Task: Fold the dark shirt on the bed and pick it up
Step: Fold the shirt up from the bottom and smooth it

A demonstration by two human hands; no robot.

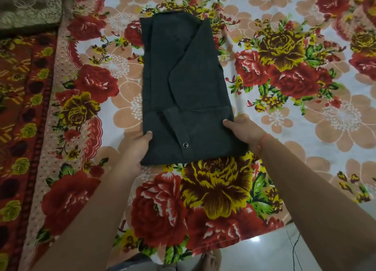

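The shirt (183, 87) is lying flat in the middle of the bed (284, 128), already folded into a long narrow panel with its sides turned in. The person is leaning over it, gripping the near end: the left hand (140, 146) is pinching the left corner, thumb on top, and the right hand (244, 134) is clasping the right corner the same way. It looks soft, light and floppy, so it will likely sag and unfold if lifted by one edge. A snap (185, 145) is showing near the hem. Holding both near corners seems right for doubling it over; lifting will want support underneath.
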